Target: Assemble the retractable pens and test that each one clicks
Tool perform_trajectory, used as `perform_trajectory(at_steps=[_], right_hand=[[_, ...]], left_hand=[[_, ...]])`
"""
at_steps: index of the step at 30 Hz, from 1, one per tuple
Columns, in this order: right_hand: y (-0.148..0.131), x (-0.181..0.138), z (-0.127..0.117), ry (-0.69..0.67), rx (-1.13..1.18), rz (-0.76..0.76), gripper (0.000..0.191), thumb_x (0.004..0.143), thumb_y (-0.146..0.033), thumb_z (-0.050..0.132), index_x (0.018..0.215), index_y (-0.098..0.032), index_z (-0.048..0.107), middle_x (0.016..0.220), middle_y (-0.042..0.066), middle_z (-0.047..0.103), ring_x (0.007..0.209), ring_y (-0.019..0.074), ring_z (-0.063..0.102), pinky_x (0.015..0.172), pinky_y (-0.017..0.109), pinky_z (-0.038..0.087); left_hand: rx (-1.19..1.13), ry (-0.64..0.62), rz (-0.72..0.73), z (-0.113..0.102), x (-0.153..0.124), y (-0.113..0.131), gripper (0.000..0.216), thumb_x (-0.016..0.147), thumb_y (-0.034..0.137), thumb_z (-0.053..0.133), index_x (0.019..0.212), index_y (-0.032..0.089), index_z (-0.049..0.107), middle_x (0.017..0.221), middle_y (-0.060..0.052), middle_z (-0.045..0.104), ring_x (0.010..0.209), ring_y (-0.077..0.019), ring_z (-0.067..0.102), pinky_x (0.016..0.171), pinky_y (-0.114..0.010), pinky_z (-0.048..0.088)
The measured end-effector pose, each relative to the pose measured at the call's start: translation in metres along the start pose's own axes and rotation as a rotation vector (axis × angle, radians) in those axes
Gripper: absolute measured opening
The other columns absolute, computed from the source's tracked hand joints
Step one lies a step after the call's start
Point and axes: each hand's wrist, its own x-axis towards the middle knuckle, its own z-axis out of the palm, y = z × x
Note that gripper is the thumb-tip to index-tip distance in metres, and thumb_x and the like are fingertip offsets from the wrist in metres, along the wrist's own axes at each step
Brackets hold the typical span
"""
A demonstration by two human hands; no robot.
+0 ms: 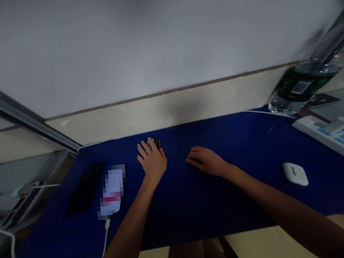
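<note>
My left hand (152, 161) lies palm down on a dark blue desk mat (225, 204), its fingers spread. Its fingertips reach a small cluster of dark pieces (156, 143), partly covering them; they are too small to identify. My right hand (204, 161) rests palm down to the right of the left hand, with its fingers together and lightly curled. I see nothing in it. The two hands are apart.
On the mat lie a black smartphone (85, 188), a blurred white item (112, 190) with a white cable, and a white earbud case (295, 173). A white power strip (327, 138) and a water bottle (302, 87) stand at the right, before a wall.
</note>
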Motion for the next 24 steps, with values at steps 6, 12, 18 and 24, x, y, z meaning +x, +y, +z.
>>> perform_trajectory(at_steps=[6,12,18,24], right_hand=[[-0.0007,-0.0001,-0.0009,-0.009,0.0,0.003,0.023,0.097,-0.029,0.048,0.09,-0.018,0.067,0.086,0.006,0.062,0.082,0.0174,0.059,0.073,0.029,0.045],[-0.0011,0.0007,-0.0016,-0.02,-0.021,0.008,0.023,0.097,-0.029,0.048,0.09,-0.017,0.067,0.086,0.006,0.062,0.082,0.0169,0.059,0.074,0.029,0.045],[-0.0014,0.0001,-0.0022,-0.03,-0.025,0.011,0.024,0.098,-0.029,0.047,0.092,-0.017,0.067,0.087,0.006,0.062,0.082,0.0166,0.058,0.073,0.028,0.046],[0.0038,-0.0006,0.0002,-0.006,-0.033,0.004,0.024,0.098,-0.031,0.047,0.09,-0.018,0.066,0.086,0.005,0.063,0.083,0.0172,0.059,0.074,0.029,0.045]], left_hand=[[-0.018,-0.04,-0.011,0.0003,0.002,-0.0004,0.061,0.094,0.029,0.031,0.148,0.001,0.027,0.146,-0.027,0.037,0.136,-0.0384,0.03,0.099,-0.056,0.034],[0.02,0.008,-0.012,-0.0004,0.0017,-0.0018,0.059,0.094,0.031,0.03,0.141,-0.004,0.037,0.136,-0.028,0.047,0.121,-0.0398,0.042,0.091,-0.056,0.037],[0.039,0.039,0.04,0.0002,0.002,-0.0006,0.056,0.094,0.029,0.029,0.139,-0.004,0.041,0.133,-0.026,0.048,0.115,-0.0371,0.045,0.089,-0.052,0.038],[0.007,-0.013,0.191,-0.0009,0.0006,0.0047,0.054,0.094,0.029,0.033,0.14,0.0,0.041,0.136,-0.023,0.047,0.12,-0.0352,0.042,0.094,-0.049,0.036]])
